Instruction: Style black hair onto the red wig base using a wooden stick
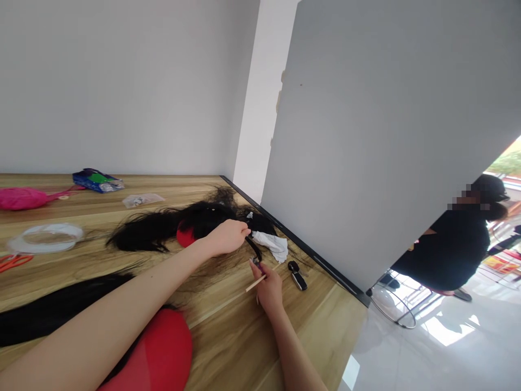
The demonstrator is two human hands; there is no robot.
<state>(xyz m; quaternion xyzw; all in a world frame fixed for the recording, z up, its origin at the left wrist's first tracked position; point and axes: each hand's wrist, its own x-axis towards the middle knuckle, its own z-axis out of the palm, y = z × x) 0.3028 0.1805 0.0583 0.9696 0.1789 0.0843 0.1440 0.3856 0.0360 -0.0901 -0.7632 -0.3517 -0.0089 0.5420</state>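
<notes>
My left hand (230,236) is closed, pinching one end of a thin lock of black hair (255,248) over the table. The lock bends down to my right hand (269,288), which is closed as well. A pale wooden stick (255,283) pokes out of the right hand's grip. Something small, dark and purplish also shows at its fingertips, too small to name. Behind the left hand lies a tangled mass of black hair (142,228), with a red rounded piece (185,235) partly showing under it. A crumpled white cloth or tissue (272,245) lies beside the lock.
A black car key (298,276) lies right of my right hand. In front, a red rounded form (169,347) sits by long black hair (61,304). Leftward are orange scissors (16,262), a clear ring-shaped roll (49,239), a pink bundle (24,199). A person (451,244) sits beyond the partition.
</notes>
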